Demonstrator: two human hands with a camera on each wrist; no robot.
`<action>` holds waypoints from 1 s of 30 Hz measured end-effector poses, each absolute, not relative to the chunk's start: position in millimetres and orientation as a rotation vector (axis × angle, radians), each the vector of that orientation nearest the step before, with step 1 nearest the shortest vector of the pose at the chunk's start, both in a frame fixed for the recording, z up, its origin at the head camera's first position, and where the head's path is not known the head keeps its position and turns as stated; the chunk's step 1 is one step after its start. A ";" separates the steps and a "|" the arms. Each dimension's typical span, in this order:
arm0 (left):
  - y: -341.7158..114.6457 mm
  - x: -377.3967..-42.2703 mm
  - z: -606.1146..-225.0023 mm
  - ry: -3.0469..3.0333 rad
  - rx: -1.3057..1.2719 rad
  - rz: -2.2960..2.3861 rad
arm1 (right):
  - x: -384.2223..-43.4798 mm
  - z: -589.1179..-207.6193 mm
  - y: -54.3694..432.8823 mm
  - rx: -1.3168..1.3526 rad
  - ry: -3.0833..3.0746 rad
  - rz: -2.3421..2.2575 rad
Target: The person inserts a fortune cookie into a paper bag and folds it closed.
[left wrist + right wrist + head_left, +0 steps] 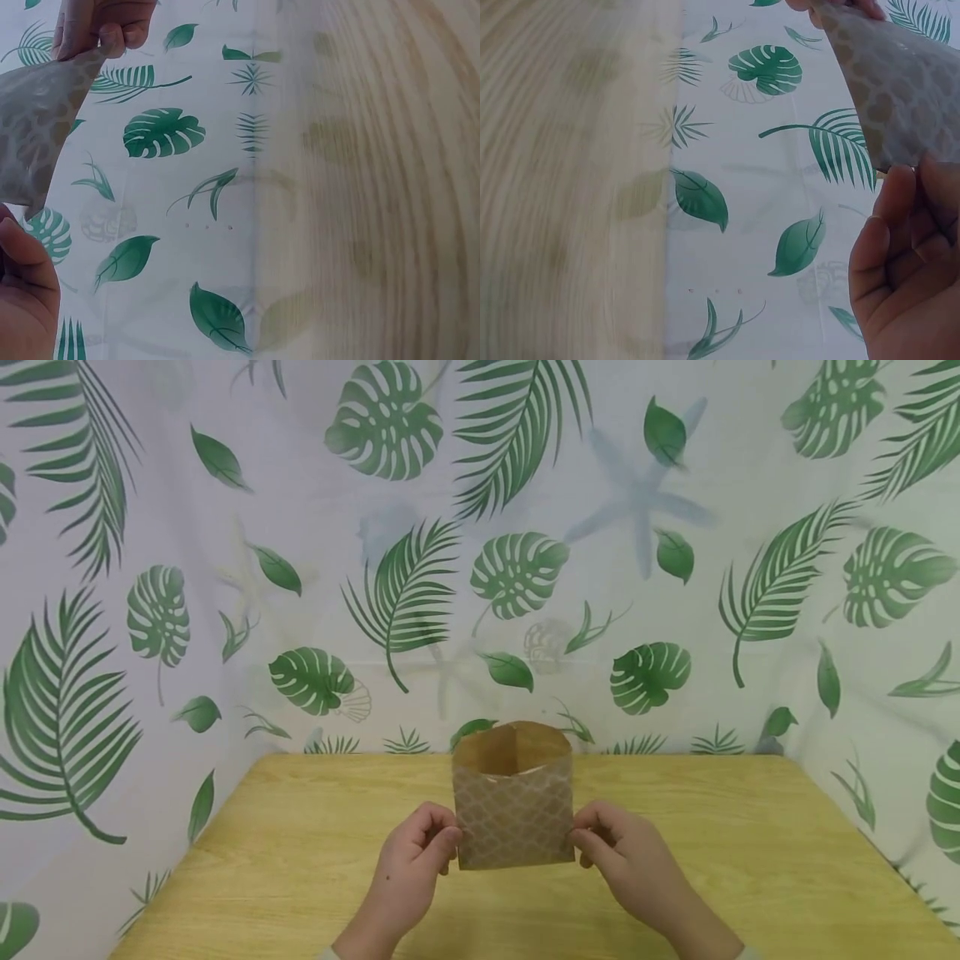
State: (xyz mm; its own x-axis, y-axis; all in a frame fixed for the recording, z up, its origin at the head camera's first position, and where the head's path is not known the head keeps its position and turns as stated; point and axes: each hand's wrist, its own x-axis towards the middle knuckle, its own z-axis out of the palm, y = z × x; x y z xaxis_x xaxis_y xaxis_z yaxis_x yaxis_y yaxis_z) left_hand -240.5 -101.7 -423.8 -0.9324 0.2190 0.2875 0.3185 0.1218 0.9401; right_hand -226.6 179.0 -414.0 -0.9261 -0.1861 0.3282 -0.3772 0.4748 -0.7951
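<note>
A brown paper bag (513, 818) with a pale scale-like pattern is held up over the table, its mouth spread wide at the top and its brown inside showing. My left hand (417, 864) pinches the bag's left side edge near the bottom between thumb and fingers. At the right side edge, my right hand (626, 864) pinches it the same way. Part of the patterned bag (34, 127) shows between both hands in the left wrist view. The right wrist view has the bag (907, 86) above the right hand (915, 262). The bag's bottom inside is hidden.
A yellow wood-grain table (300, 827) spreads beneath the hands. Behind it and at both sides hangs a white sheet (300, 527) printed with green leaves and faint starfish and shells. The table's back edge meets this sheet.
</note>
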 end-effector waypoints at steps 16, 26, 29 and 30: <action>-101.7 -239.8 -425.3 -2.306 -0.593 -1.949 | -230.1 -418.9 183.1 0.623 -2.435 1.396; -99.8 -238.3 -426.1 -2.349 -0.602 -1.859 | -228.6 -414.7 183.9 0.639 -2.418 1.383; -99.4 -238.6 -425.8 -2.363 -0.611 -1.906 | -227.0 -412.9 183.9 0.628 -2.400 1.394; -99.2 -238.7 -425.5 -2.376 -0.612 -1.912 | -226.7 -412.5 183.6 0.625 -2.398 1.400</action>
State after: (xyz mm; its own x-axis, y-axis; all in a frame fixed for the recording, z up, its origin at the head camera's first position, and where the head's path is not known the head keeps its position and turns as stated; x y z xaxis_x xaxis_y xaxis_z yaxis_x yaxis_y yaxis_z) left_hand -238.7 -99.2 -425.5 -0.9222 0.2812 0.2655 0.3195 0.1668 0.9328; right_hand -226.7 183.6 -412.5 -0.8623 -0.2185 0.4568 -0.5053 0.4321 -0.7470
